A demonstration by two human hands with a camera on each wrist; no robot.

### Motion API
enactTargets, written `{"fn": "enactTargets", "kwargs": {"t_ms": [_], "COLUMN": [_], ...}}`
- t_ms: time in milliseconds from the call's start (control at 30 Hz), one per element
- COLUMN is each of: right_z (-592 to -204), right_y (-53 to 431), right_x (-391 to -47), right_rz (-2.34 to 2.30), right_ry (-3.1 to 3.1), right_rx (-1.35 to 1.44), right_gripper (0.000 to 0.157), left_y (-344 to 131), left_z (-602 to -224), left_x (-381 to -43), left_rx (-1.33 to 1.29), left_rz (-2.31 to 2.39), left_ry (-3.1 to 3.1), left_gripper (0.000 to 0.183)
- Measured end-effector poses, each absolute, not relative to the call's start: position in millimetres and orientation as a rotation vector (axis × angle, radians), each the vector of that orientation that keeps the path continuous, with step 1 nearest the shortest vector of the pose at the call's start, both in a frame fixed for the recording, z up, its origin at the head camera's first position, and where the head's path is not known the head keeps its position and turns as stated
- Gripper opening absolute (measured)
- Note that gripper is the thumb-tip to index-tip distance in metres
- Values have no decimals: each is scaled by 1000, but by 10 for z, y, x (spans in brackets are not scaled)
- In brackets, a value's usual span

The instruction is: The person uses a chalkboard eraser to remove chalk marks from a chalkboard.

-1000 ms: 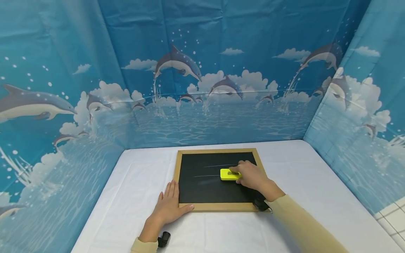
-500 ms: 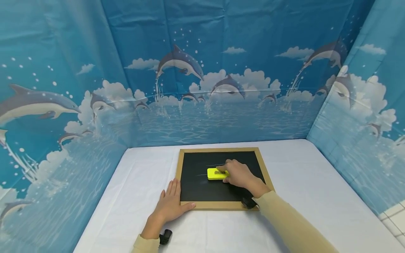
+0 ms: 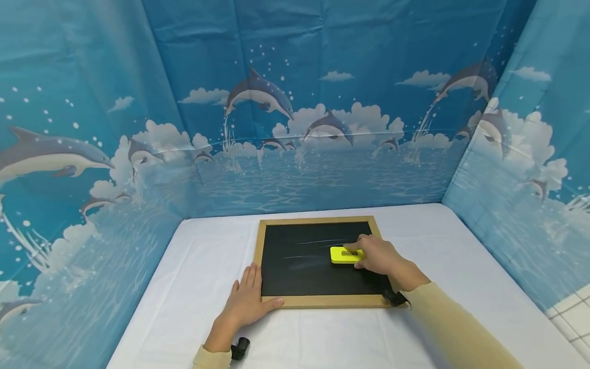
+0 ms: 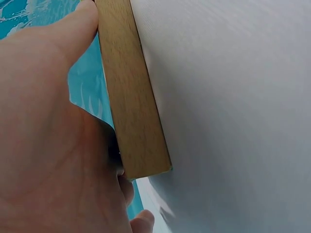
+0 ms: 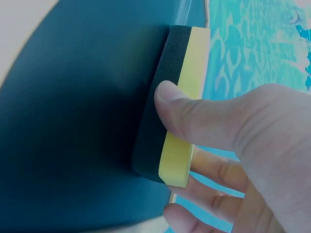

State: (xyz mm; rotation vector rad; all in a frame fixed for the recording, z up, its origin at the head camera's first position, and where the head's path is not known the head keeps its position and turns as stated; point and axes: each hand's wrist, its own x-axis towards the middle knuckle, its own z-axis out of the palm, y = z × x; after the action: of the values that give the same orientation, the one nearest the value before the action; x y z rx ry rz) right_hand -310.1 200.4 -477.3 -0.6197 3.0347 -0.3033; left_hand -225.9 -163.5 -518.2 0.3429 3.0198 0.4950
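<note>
A black chalkboard (image 3: 299, 279) in a wooden frame lies flat, with faint white streaks on its upper and middle part. My right hand (image 3: 380, 255) grips a yellow board eraser (image 3: 341, 254) whose black felt side faces the board. In the right wrist view the thumb presses along the felt edge of the eraser (image 5: 175, 150), and the fingers are on its other side. My left hand (image 3: 246, 297) rests on the lower left corner of the wooden frame (image 4: 133, 97), fingers along the left side and thumb on the front edge.
A white cloth (image 3: 184, 287) covers the table under the board. Blue curtains (image 3: 295, 174) printed with dolphins and clouds stand behind and on both sides. White tiles (image 3: 573, 315) show at the far right.
The right hand slid the eraser left across the board, then back to the right, a little past where it was a second ago. The left hand stays on the frame corner.
</note>
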Motion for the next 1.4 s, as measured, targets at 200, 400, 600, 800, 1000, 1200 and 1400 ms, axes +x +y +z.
{"fn": "enactTargets", "kwargs": {"t_ms": [200,400,600,800,1000,1200,1400], "right_z": [-4782,-4784,-4743,-4738,-4778,-4800,-4777], "right_y": [2097,2037,1876,1738,1568,1287,957], "right_x": [-3090,-3108,-3130,-3136,-3177,-3206,-3236], "right_rz": [-382,-352,-263,-225,-262,-266,-240], "right_ry": [3003,3026,3068,3061,3034,3030,3017], "right_rx": [-628,-666,-711,-705,-729,-797,-863], "right_gripper": [61,61,62,63,63,63,62], "left_y": [-1619,-1635,-1636,-1605,-1602,-1598,-1584], "left_z": [-5170,-5156,-5123,-5135,-5163,-5185,-5198], "left_x": [-2270,-2261,-2260,-2266,-2257,-2259,-2289], "left_rx": [353,337,331,312,266,261,288], "left_rz": [494,497,496,470,463,477,427], "left_ry": [3021,2994,2992,2995,2982,2990,3018], "left_gripper": [112,112,112,113,115,116,115]}}
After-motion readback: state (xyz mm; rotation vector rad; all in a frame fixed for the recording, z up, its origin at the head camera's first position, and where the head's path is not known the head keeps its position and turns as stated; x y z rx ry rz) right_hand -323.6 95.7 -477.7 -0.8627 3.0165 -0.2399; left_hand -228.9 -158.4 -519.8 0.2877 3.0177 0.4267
